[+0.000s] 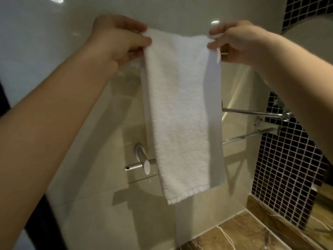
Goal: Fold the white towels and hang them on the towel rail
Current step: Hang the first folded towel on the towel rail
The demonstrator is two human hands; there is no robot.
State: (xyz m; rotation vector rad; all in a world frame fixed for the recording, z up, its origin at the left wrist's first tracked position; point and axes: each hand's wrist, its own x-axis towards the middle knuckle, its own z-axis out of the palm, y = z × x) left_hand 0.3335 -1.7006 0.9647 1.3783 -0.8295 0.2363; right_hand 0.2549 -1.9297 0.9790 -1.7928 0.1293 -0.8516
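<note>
A white towel [180,109] hangs folded lengthwise in the air in front of a glossy beige wall. My left hand [117,37] pinches its top left corner and my right hand [237,40] pinches its top right corner, both raised high. The towel's lower hem ends near the middle of the view. Behind it, a metal towel rail [137,166] sticks out at the left on a round wall mount, and its far end [255,113] shows at the right. The towel covers the rail's middle stretch.
A glass panel [239,105] stands to the right of the towel, reflecting the rail. A dark mosaic-tiled wall [288,168] lies beyond it. A brown marble floor [239,231] shows at the bottom right. A dark strip runs along the left edge.
</note>
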